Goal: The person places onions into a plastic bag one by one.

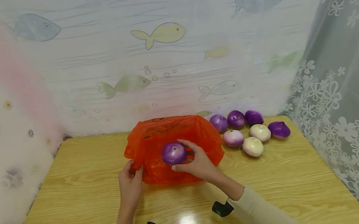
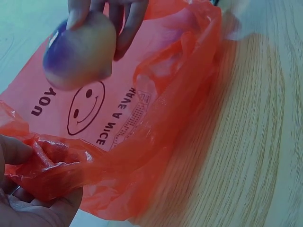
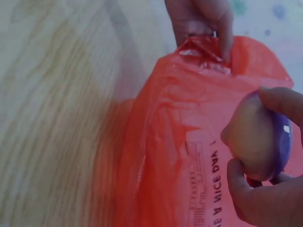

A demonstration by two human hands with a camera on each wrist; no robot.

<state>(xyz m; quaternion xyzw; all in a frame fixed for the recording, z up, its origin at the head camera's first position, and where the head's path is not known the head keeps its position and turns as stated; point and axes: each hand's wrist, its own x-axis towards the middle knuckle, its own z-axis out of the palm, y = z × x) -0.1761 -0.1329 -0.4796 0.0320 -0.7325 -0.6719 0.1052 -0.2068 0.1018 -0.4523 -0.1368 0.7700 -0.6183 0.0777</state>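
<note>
A red plastic bag (image 1: pixel 175 126) lies on the table with its mouth toward me; a smiley face and lettering show on it in the left wrist view. My left hand (image 1: pixel 130 184) pinches the bag's left edge, and the gathered film (image 2: pixel 52 165) bunches between thumb and fingers. In my right hand (image 1: pixel 200 162) is a glossy purple onion (image 1: pixel 174 153), held between thumb and fingers in front of the bag's mouth. Its pale side and pointed tip (image 3: pixel 246 135) show in the right wrist view.
To the right of the bag sit several more onions: purple ones (image 1: pixel 236 119) at the back, a pinkish one (image 1: pixel 233 138), white ones (image 1: pixel 252 147) and a dark purple one (image 1: pixel 279 130). A fish-patterned curtain (image 1: pixel 163 59) hangs behind the wooden table (image 1: pixel 74 210).
</note>
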